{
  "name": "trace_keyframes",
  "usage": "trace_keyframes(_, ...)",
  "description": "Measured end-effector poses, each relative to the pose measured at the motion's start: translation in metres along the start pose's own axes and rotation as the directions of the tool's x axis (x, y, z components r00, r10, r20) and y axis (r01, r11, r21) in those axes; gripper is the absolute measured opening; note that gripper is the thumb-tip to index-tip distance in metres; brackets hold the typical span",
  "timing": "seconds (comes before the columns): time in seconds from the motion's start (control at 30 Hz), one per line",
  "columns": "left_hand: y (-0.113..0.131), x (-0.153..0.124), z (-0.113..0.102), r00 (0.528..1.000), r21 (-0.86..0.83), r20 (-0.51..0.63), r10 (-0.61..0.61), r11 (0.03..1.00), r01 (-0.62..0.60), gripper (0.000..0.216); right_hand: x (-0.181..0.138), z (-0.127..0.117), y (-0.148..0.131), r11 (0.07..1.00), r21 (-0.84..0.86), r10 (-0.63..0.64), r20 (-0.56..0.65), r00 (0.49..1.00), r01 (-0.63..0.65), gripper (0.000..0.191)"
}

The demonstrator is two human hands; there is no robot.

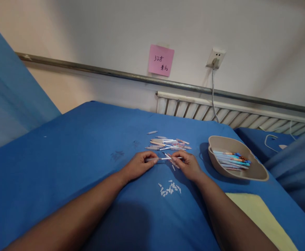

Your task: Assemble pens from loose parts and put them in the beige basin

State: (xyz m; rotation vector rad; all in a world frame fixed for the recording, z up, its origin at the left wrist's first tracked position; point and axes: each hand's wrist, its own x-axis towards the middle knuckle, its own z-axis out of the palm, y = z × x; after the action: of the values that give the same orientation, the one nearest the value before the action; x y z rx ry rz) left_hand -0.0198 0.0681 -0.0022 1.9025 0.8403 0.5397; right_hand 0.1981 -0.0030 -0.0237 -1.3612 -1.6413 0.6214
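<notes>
My left hand (139, 164) pinches a pale pen barrel (148, 159) that lies level in front of me. A thin white pen refill (165, 158) runs from the barrel's end across to my right hand (187, 164), whose thumb and fingers are closed on it. Whether the refill's tip is inside the barrel, I cannot tell. Just beyond my hands lies a loose pile of pen parts (165, 143), with barrels, white refills and orange-patterned pieces. Nearer to me are several small white cone-shaped tips (170, 188).
A beige basin (257, 170) at the right holds several pens (232, 161). By my right forearm lies a yellow cloth (262, 212). All this rests on a blue sheet (90, 139). Behind are a metal rail (110, 72), a radiator (194, 107) and a plugged-in cable (213, 90).
</notes>
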Motion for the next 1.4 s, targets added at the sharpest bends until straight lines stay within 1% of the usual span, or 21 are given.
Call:
trace_keyframes(0.07, -0.001, 0.0, 0.002, 0.999, -0.088, 0.037, -0.03, 0.996, 0.034, 0.027, -0.001, 0.003, -0.002, 0.998, 0.042, 0.056, 0.009, 0.998, -0.056, 0.018)
trace_keyframes(0.13, -0.001, -0.001, 0.005, 0.995, -0.16, 0.09, -0.052, 0.985, 0.065, 0.027, -0.001, 0.007, -0.006, 0.995, 0.053, 0.083, 0.021, 0.996, -0.084, 0.018)
trace_keyframes(0.23, 0.0, -0.003, 0.011, 0.985, -0.212, 0.16, -0.058, 0.973, 0.091, 0.027, -0.004, 0.013, -0.016, 0.995, 0.08, 0.06, 0.019, 0.998, -0.062, 0.019)
trace_keyframes(0.4, 0.001, -0.006, 0.019, 0.975, -0.29, 0.223, -0.013, 0.954, 0.079, 0.024, -0.01, 0.024, -0.033, 0.974, 0.226, 0.005, 0.059, 0.998, -0.018, 0.031)
trace_keyframes(0.57, 0.001, -0.007, 0.02, 0.958, -0.332, 0.287, 0.017, 0.939, 0.083, 0.023, -0.013, 0.029, -0.036, 0.955, 0.294, 0.014, 0.073, 0.997, -0.035, 0.037)
trace_keyframes(0.67, 0.001, -0.006, 0.019, 0.953, -0.325, 0.299, 0.039, 0.944, 0.063, 0.022, -0.013, 0.028, -0.039, 0.941, 0.336, 0.021, 0.086, 0.996, -0.049, 0.039)
trace_keyframes(0.77, 0.004, -0.006, 0.017, 0.95, -0.312, 0.308, 0.045, 0.948, 0.056, 0.024, -0.011, 0.025, -0.045, 0.881, 0.47, 0.026, 0.065, 0.998, -0.053, 0.042)
trace_keyframes(0.83, 0.008, -0.005, 0.015, 0.949, -0.3, 0.314, 0.025, 0.951, 0.075, 0.025, -0.01, 0.022, -0.05, 0.818, 0.569, 0.067, 0.045, 0.997, -0.081, 0.048)
trace_keyframes(0.9, 0.01, -0.004, 0.014, 0.948, -0.287, 0.318, 0.001, 0.953, 0.095, 0.026, -0.007, 0.019, -0.054, 0.778, 0.616, 0.124, 0.043, 0.991, -0.124, 0.055)
trace_keyframes(0.97, 0.011, -0.003, 0.013, 0.949, -0.281, 0.316, -0.011, 0.954, 0.105, 0.026, -0.004, 0.014, -0.054, 0.77, 0.618, 0.167, 0.042, 0.985, -0.157, 0.06)
trace_keyframes(1.03, 0.008, -0.001, 0.012, 0.956, -0.306, 0.292, -0.019, 0.945, 0.113, 0.027, 0.0, 0.005, -0.051, 0.769, 0.618, 0.205, 0.0, 0.979, -0.161, 0.06)
trace_keyframes(1.1, 0.004, 0.001, 0.011, 0.969, -0.359, 0.243, -0.042, 0.924, 0.13, 0.028, 0.003, -0.006, -0.045, 0.759, 0.633, 0.271, -0.097, 0.958, -0.15, 0.054)
trace_keyframes(1.13, 0.001, 0.003, 0.01, 0.975, -0.392, 0.215, -0.061, 0.909, 0.143, 0.029, 0.004, -0.013, -0.042, 0.756, 0.639, 0.314, -0.165, 0.935, -0.142, 0.048)
trace_keyframes(1.2, -0.002, 0.006, 0.009, 0.981, -0.465, 0.167, -0.103, 0.869, 0.17, 0.029, 0.004, -0.027, -0.036, 0.766, 0.63, 0.392, -0.301, 0.869, -0.127, 0.037)
trace_keyframes(1.23, -0.003, 0.006, 0.008, 0.981, -0.499, 0.152, -0.122, 0.847, 0.183, 0.03, 0.004, -0.033, -0.034, 0.78, 0.613, 0.415, -0.357, 0.837, -0.126, 0.033)
trace_keyframes(1.27, -0.004, 0.007, 0.007, 0.981, -0.53, 0.14, -0.137, 0.826, 0.191, 0.03, 0.003, -0.037, -0.032, 0.799, 0.586, 0.423, -0.396, 0.815, -0.13, 0.03)
trace_keyframes(1.3, -0.004, 0.008, 0.007, 0.98, -0.556, 0.13, -0.149, 0.808, 0.196, 0.031, 0.002, -0.04, -0.03, 0.822, 0.551, 0.417, -0.413, 0.809, -0.143, 0.028)
trace_keyframes(1.33, -0.004, 0.008, 0.007, 0.98, -0.574, 0.122, -0.158, 0.794, 0.2, 0.032, 0.001, -0.04, -0.028, 0.847, 0.507, 0.4, -0.408, 0.821, -0.161, 0.026)
trace_keyframes(1.4, -0.003, 0.008, 0.006, 0.979, -0.593, 0.115, -0.17, 0.779, 0.205, 0.032, -0.002, -0.035, -0.022, 0.901, 0.382, 0.347, -0.353, 0.869, -0.204, 0.021)
